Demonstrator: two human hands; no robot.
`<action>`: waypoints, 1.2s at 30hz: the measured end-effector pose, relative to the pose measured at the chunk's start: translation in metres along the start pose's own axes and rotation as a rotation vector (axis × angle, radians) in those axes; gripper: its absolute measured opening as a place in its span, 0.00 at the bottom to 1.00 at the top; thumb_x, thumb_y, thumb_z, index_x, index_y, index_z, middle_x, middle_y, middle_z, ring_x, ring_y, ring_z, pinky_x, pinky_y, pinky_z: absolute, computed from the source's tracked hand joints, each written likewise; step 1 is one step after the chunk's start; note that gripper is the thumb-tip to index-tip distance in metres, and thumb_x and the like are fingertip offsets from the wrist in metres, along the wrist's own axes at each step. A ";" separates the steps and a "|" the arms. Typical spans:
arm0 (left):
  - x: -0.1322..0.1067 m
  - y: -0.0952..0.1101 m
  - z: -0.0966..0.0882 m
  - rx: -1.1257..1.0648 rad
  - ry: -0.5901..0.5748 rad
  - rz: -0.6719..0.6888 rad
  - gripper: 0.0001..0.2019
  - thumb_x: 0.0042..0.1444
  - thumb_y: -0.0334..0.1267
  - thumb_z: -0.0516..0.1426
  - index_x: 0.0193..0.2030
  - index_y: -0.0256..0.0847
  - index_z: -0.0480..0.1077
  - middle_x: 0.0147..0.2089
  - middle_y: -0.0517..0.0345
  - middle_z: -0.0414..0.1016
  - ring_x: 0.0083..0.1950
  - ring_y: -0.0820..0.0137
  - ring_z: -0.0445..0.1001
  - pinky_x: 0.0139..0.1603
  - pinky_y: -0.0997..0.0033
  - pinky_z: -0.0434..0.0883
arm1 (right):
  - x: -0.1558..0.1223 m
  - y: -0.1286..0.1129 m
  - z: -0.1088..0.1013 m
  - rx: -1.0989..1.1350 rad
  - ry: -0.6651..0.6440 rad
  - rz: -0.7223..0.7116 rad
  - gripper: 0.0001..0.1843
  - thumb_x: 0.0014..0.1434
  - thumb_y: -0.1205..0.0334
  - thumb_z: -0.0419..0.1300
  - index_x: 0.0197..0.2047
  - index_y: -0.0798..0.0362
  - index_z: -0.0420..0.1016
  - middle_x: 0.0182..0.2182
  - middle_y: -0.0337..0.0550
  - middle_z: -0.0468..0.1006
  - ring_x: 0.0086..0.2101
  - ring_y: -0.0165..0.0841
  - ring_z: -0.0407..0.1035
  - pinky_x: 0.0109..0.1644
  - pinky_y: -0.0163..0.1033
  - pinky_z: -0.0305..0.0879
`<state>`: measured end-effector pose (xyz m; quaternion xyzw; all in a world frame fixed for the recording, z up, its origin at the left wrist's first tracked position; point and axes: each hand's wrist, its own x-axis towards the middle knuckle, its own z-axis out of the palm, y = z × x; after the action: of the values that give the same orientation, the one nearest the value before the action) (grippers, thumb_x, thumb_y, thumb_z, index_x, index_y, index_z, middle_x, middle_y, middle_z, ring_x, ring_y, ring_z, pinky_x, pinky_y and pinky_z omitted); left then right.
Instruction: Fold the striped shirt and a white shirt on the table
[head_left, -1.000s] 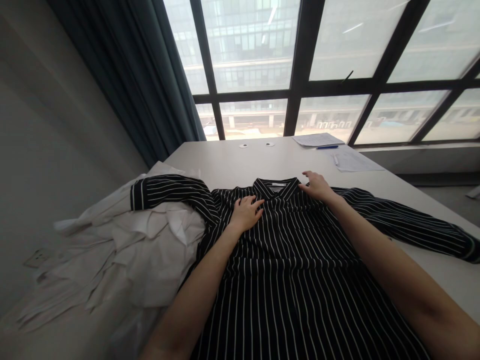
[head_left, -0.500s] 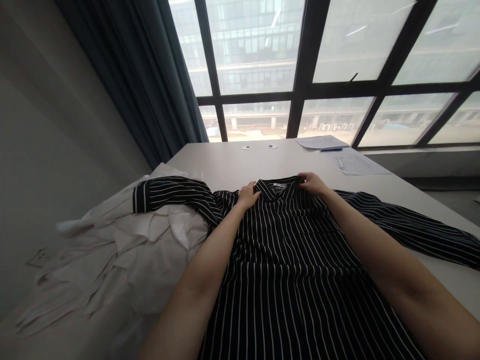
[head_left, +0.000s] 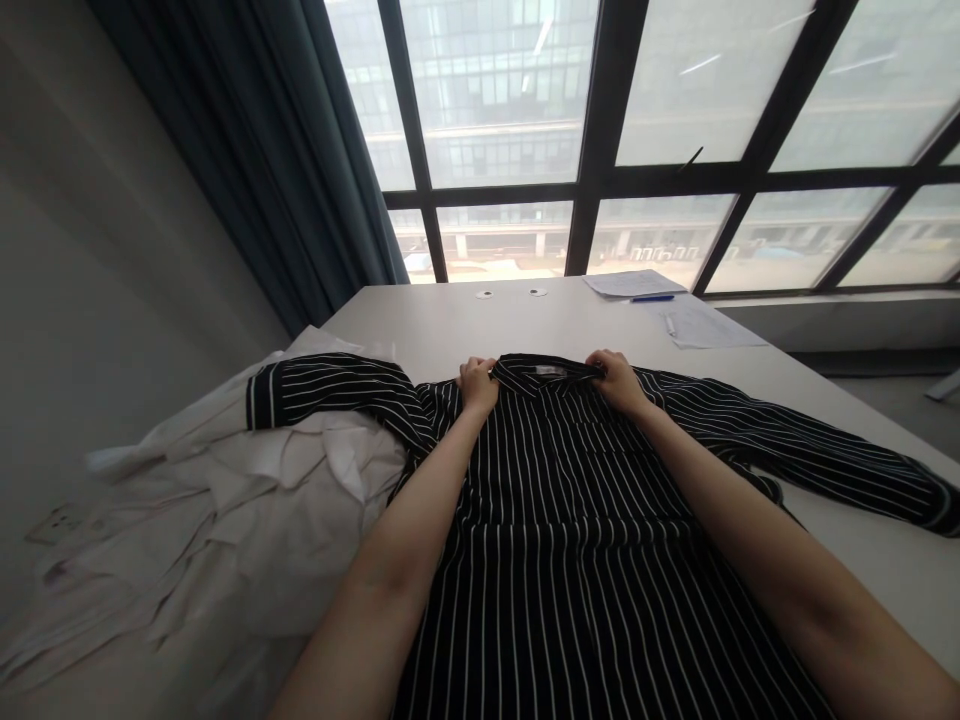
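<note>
A black shirt with thin white stripes [head_left: 570, 520] lies spread flat on the white table [head_left: 450, 325], collar away from me, sleeves out to both sides. My left hand [head_left: 478, 384] grips the shirt at the left end of the collar [head_left: 547, 369]. My right hand [head_left: 616, 379] grips it at the collar's right end. Both forearms lie over the shirt's body. The left sleeve drapes over a heap of white garments [head_left: 247, 500].
The white heap covers the table's left side, next to a grey wall and a dark curtain [head_left: 277, 160]. At the far edge lie paper sheets [head_left: 709, 325], a blue pen [head_left: 652, 297] and two small round discs [head_left: 510, 294]. Big windows stand behind.
My hands went from lying flat on the shirt's shoulders to the two collar ends and closed on the fabric there. The collar now looks pulled wider.
</note>
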<state>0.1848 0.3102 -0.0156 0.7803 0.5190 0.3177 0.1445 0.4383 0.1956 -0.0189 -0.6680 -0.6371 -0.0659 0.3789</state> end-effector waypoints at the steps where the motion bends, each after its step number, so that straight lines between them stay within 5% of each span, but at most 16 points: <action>1: -0.005 -0.001 0.001 0.006 -0.008 0.014 0.14 0.56 0.27 0.56 0.45 0.47 0.76 0.51 0.50 0.72 0.56 0.56 0.67 0.54 0.55 0.65 | -0.005 0.002 0.001 -0.001 -0.026 -0.016 0.10 0.47 0.70 0.56 0.33 0.49 0.71 0.33 0.42 0.75 0.36 0.39 0.65 0.47 0.45 0.61; 8: -0.029 0.007 -0.007 0.001 -0.113 0.297 0.26 0.51 0.30 0.61 0.58 0.52 0.70 0.59 0.59 0.70 0.62 0.60 0.63 0.58 0.59 0.64 | -0.026 0.010 0.001 -0.026 -0.085 -0.060 0.09 0.49 0.68 0.58 0.37 0.50 0.72 0.35 0.44 0.75 0.38 0.41 0.66 0.46 0.46 0.63; 11: -0.031 0.014 -0.014 0.023 -0.141 0.377 0.17 0.57 0.34 0.60 0.53 0.50 0.73 0.57 0.60 0.74 0.61 0.62 0.65 0.60 0.59 0.63 | -0.026 0.007 -0.003 -0.037 -0.084 -0.084 0.12 0.53 0.67 0.58 0.42 0.50 0.74 0.39 0.46 0.76 0.42 0.42 0.67 0.50 0.48 0.63; 17: -0.031 0.020 -0.023 0.104 -0.183 0.416 0.13 0.65 0.37 0.53 0.55 0.49 0.72 0.55 0.56 0.76 0.60 0.64 0.66 0.60 0.60 0.63 | -0.021 0.001 -0.014 -0.077 -0.052 -0.094 0.21 0.58 0.67 0.54 0.53 0.47 0.76 0.48 0.48 0.76 0.50 0.45 0.65 0.57 0.55 0.60; 21: -0.040 0.015 -0.025 0.180 -0.315 0.441 0.17 0.66 0.38 0.52 0.60 0.51 0.68 0.59 0.56 0.74 0.66 0.62 0.63 0.63 0.55 0.61 | -0.029 0.003 -0.021 -0.074 -0.190 -0.143 0.27 0.54 0.72 0.55 0.55 0.43 0.76 0.53 0.42 0.76 0.53 0.43 0.66 0.58 0.54 0.60; 28: -0.055 0.010 -0.022 0.279 -0.475 0.344 0.30 0.64 0.55 0.50 0.70 0.49 0.54 0.73 0.45 0.51 0.74 0.48 0.46 0.65 0.32 0.49 | -0.037 -0.001 -0.030 -0.097 -0.308 -0.118 0.16 0.61 0.56 0.57 0.49 0.43 0.80 0.52 0.43 0.78 0.55 0.46 0.67 0.58 0.59 0.59; 36: -0.075 0.021 -0.015 0.269 -0.415 0.464 0.27 0.67 0.55 0.44 0.70 0.51 0.54 0.74 0.51 0.49 0.75 0.55 0.44 0.70 0.41 0.43 | -0.040 -0.026 0.002 -0.119 -0.277 -0.066 0.20 0.64 0.65 0.50 0.55 0.45 0.76 0.56 0.43 0.75 0.58 0.40 0.65 0.60 0.52 0.60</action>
<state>0.1708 0.2326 -0.0186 0.9377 0.3244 0.1051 0.0670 0.4070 0.1624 -0.0321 -0.6706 -0.6998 -0.0235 0.2448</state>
